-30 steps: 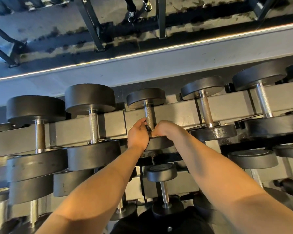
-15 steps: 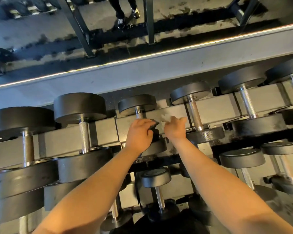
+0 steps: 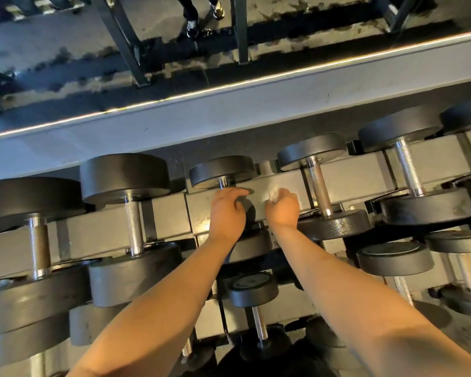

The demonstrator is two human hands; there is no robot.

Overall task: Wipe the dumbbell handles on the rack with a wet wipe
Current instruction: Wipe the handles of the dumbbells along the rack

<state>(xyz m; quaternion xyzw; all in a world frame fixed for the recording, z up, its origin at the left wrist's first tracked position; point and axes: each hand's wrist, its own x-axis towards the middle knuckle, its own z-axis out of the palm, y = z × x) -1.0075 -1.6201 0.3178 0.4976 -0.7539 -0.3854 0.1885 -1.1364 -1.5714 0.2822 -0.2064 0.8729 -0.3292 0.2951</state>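
A: On the top rack (image 3: 283,186), left hand (image 3: 226,210) curls round the middle dumbbell (image 3: 223,170) handle.
B: Right hand (image 3: 282,209) pinches the balled wet wipe (image 3: 274,195) just beside it.

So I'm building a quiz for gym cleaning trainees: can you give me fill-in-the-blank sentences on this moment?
1. The wipe is bunched in the ____ hand.
2. The left hand rests on a dumbbell's ____.
3. The dumbbells sit on a ____.

Missing words: right; handle; rack
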